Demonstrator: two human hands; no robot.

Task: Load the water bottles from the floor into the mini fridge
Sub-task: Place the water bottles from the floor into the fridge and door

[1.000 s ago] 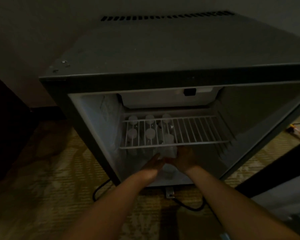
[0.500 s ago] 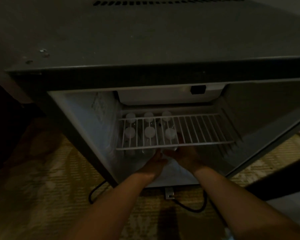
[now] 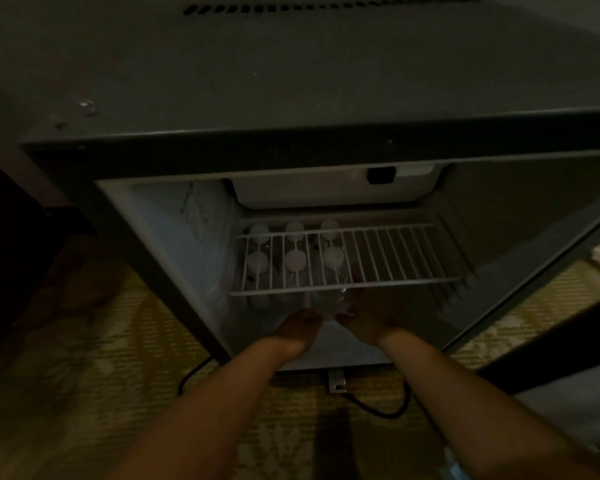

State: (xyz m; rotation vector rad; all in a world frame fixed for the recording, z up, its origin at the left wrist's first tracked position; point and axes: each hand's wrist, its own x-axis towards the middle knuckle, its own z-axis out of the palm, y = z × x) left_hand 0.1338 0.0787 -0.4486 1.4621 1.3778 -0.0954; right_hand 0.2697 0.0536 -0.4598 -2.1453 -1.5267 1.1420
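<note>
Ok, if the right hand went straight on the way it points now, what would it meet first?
Most likely the clear bottle standing under the wire shelf; the right hand looks to be at or very near it. The picture is dim, so contact and depth are unclear.

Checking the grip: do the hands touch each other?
Apart. Head view shows a pale gap, with the bottle, between the left hand and right hand.
</note>
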